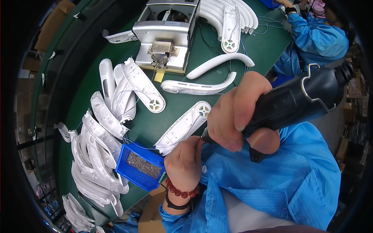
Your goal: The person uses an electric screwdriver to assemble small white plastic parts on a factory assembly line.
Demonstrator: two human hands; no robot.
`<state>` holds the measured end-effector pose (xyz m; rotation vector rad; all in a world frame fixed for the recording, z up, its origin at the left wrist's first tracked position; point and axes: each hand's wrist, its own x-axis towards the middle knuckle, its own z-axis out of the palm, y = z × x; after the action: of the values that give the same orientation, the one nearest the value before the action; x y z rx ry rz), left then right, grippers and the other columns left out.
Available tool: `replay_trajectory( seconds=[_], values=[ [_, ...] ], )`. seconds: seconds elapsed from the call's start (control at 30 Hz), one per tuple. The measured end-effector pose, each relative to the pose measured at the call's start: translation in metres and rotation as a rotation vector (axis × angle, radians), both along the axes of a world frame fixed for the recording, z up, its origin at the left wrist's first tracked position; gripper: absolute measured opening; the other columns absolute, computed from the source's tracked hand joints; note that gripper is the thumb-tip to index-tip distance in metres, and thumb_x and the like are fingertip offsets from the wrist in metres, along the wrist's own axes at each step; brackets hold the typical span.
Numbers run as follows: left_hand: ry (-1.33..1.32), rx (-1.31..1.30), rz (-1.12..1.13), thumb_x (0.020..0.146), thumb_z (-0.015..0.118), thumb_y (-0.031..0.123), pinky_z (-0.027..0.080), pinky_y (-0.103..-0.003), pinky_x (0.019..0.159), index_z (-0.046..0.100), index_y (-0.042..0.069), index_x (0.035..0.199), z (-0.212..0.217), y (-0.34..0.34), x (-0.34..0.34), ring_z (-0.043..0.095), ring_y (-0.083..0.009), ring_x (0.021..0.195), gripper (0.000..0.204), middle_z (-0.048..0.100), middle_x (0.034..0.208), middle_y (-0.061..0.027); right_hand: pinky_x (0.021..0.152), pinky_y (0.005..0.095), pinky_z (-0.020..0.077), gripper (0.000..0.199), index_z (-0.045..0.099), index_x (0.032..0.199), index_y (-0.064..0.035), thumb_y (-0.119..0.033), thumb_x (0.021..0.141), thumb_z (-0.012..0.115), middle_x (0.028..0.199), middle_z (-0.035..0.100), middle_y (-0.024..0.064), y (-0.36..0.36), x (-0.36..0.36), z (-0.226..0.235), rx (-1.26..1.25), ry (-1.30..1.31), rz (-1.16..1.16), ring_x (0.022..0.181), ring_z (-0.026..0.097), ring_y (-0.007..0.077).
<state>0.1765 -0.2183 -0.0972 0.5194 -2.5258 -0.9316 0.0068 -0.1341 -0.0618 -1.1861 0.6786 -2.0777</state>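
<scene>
My right hand (241,110) is wrapped round a black electric screwdriver (295,97) with a wire hanging loop, held slantwise with its tip toward my left hand. My left hand (182,159) pinches thumb and fingers together right at that tip; whatever sits between them is too small to make out. Just beyond both hands a curved white plastic shell (178,126) lies inner side up, a round spoked part at its far end and a thin wire along it. Beside my left wrist stands a blue bin (134,178) holding many small metal screws (143,165).
White shells (93,155) are heaped on the left of the green table (149,124). A metal fixture (167,50) stands at the back, with curved white shells (219,64) before it and more stacked (233,19) beside it. Another person's blue sleeve (316,37) shows at the far right.
</scene>
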Motion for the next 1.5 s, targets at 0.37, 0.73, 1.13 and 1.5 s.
replay_trajectory(
  seconds=[0.37, 0.73, 1.13, 1.5],
  values=[
    [0.017, -0.066, 0.005, 0.076, 0.075, 0.005, 0.048, -0.033, 0.053, 0.065, 0.004, 0.088, -0.003, 0.0, -0.002, 0.061, -0.025, 0.058, 0.016, 0.062, 0.069, -0.0086, 0.058, 0.0293, 0.0476, 0.032, 0.043, 0.104, -0.0025, -0.012, 0.087, 0.068, 0.076, 0.058, 0.0091, 0.003, 0.0, -0.001, 0.069, 0.068, -0.033, 0.063, 0.057, 0.016],
    [0.116, -0.081, 0.043, 0.074, 0.075, 0.003, 0.048, -0.033, 0.058, 0.066, 0.005, 0.092, -0.014, -0.004, -0.002, 0.064, -0.0242, 0.063, 0.021, 0.068, 0.078, -0.0089, 0.056, 0.0293, 0.046, 0.03, 0.043, 0.103, -0.0022, -0.013, 0.088, 0.067, 0.073, 0.057, 0.0089, -0.001, -0.009, -0.002, 0.151, 0.129, -0.092, 0.061, 0.056, 0.016],
    [0.109, 0.009, 0.204, 0.086, 0.061, 0.0, 0.046, -0.043, 0.094, 0.067, 0.001, 0.092, -0.045, -0.004, -0.018, 0.066, -0.0312, 0.094, 0.008, 0.07, 0.101, -0.0155, 0.053, 0.0288, 0.0461, 0.015, 0.042, 0.1, -0.0029, -0.006, 0.092, 0.054, 0.068, 0.056, 0.01, -0.022, -0.022, -0.038, 0.363, 0.286, -0.318, 0.056, 0.054, 0.0141],
    [0.106, 0.024, 0.197, 0.086, 0.062, 0.0, 0.047, -0.04, 0.092, 0.068, 0.001, 0.091, -0.044, -0.006, -0.018, 0.065, -0.0317, 0.094, 0.008, 0.07, 0.101, -0.0156, 0.052, 0.0278, 0.0454, 0.013, 0.042, 0.099, -0.0024, -0.005, 0.092, 0.053, 0.065, 0.055, 0.0085, -0.027, -0.022, -0.045, 0.383, 0.267, -0.324, 0.054, 0.053, 0.0131]
  ],
)
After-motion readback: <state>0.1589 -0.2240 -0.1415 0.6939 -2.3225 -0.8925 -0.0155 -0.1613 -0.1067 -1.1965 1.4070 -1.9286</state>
